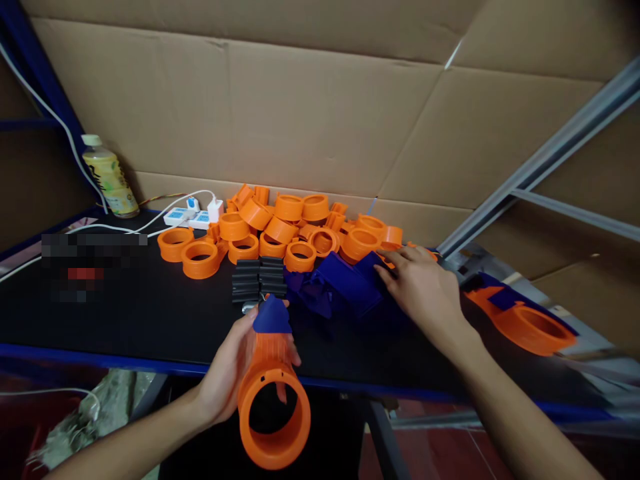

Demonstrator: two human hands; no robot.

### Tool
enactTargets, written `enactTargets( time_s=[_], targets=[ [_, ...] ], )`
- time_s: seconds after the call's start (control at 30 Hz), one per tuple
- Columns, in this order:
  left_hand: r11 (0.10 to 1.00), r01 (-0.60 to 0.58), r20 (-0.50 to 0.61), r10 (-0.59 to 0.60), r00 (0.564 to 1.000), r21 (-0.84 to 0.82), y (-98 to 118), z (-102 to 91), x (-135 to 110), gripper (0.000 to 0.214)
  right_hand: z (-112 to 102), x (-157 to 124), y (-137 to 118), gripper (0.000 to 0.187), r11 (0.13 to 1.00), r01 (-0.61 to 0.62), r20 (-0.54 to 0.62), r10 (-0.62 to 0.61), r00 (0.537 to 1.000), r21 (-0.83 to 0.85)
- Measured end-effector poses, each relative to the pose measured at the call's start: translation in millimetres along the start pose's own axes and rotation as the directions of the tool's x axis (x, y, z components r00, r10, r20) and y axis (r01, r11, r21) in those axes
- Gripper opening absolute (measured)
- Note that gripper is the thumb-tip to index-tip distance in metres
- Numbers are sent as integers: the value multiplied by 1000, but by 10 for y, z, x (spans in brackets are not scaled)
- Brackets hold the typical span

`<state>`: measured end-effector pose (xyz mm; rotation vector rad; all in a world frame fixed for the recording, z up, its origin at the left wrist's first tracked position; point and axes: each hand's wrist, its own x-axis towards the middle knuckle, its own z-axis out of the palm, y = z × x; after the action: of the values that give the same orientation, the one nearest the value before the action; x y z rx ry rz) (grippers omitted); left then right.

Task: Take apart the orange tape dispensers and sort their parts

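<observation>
My left hand (231, 373) grips an orange plastic ring part (273, 400) with a blue piece fitted on its top end, held above the near table edge with its open mouth facing me. My right hand (425, 287) reaches over a pile of blue plastic pieces (345, 283) on the black table (150, 313), fingers curled onto one of them. Behind lies a heap of orange ring parts (290, 233). A small stack of black ribbed pieces (259, 279) sits just beyond my left hand.
An assembled orange and blue part (525, 323) rests at the right end. A drink bottle (109, 177) and a white power strip (190, 215) with cables stand at the back left. Cardboard sheets wall the back. A metal rail (545, 160) runs diagonally at right.
</observation>
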<state>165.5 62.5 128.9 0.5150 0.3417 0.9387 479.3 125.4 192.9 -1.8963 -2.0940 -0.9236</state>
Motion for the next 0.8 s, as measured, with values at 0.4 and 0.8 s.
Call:
enactTargets(
  time_s=[0.4,0.8],
  targets=[
    [994,-35,-172,53,984,106,-55,67,-29,25,-792,-406,-967,38,699,544,-325,-436,839,464],
    [962,-11,-233,78,969,274,-153,242,-175,25,-564,-483,-1276,35,662,600,-464,-401,790,449]
  ],
)
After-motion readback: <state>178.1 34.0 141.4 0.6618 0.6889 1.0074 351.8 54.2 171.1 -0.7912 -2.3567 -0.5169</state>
